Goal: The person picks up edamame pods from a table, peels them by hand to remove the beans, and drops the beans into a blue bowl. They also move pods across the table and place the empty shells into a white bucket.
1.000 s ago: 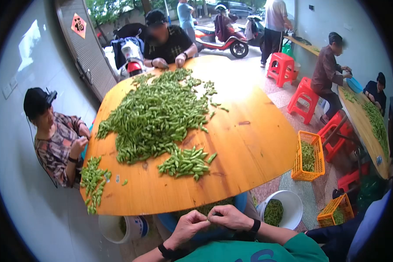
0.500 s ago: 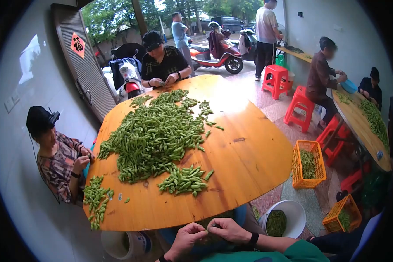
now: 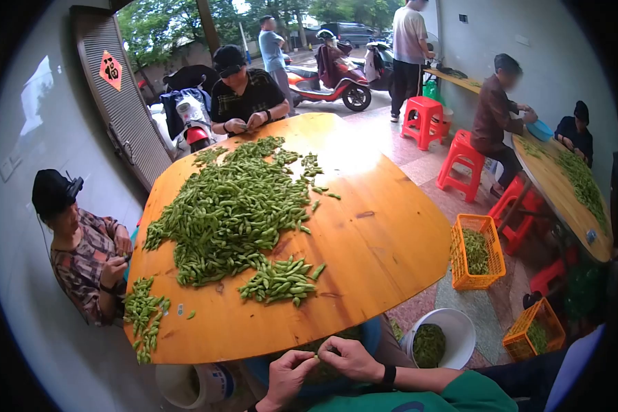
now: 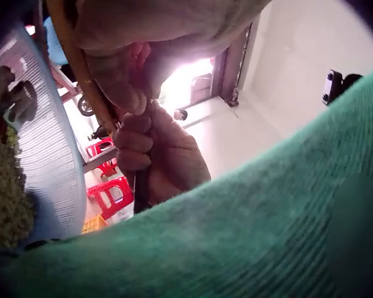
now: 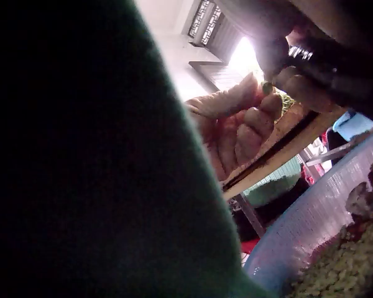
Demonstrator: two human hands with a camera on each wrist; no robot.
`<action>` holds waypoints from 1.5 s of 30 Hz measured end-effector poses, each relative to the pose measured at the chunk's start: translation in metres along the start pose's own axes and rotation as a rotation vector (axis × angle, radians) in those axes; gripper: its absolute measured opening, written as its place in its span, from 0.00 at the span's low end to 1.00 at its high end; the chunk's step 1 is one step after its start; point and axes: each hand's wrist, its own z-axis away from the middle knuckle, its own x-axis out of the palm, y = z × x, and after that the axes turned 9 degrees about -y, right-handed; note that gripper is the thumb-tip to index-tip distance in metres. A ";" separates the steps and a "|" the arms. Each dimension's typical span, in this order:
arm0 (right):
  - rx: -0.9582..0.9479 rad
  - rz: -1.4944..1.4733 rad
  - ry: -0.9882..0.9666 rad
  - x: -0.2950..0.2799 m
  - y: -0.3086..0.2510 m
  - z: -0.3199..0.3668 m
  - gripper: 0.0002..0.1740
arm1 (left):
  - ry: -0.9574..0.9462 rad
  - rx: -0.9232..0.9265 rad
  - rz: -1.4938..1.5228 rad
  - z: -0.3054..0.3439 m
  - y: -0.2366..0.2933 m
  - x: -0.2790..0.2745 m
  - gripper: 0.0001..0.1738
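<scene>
In the head view, my left hand (image 3: pixel 290 376) and right hand (image 3: pixel 353 360) meet just off the table's near edge. My left thumb and fingers pinch a small green soybean pod (image 5: pixel 267 88), mostly hidden by the fingers. The curled fingers of my right hand (image 4: pixel 168 155) grip its other side. Something dark and shiny (image 5: pixel 304 54) shows by my right hand in the right wrist view. Beneath both hands stands a blue basin (image 4: pixel 59 149) holding pale shelled beans (image 4: pixel 9 205). A small pile of pods (image 3: pixel 281 280) lies nearest me on the table.
A large heap of pods (image 3: pixel 230 209) covers much of the wooden table (image 3: pixel 384 240). Two people sit around it, at the left and far sides. White buckets (image 3: pixel 463 333) flank the basin. Orange crates (image 3: pixel 498 257) and red stools (image 3: pixel 460 165) stand to the right.
The head view has tilted and turned, so the table sits lower and farther left. My hands stay together; a green tip now shows between the fingertips.
</scene>
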 end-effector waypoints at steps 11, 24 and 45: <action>-0.097 -0.015 -0.012 0.004 -0.007 -0.005 0.13 | -0.068 -0.133 0.110 -0.004 0.017 -0.010 0.08; 0.192 -0.598 -0.281 -0.013 -0.018 -0.007 0.09 | -0.060 0.106 -0.015 -0.002 0.012 -0.004 0.08; 0.121 -0.637 -0.246 -0.012 -0.018 -0.006 0.11 | -0.234 0.109 0.126 -0.004 0.024 -0.007 0.09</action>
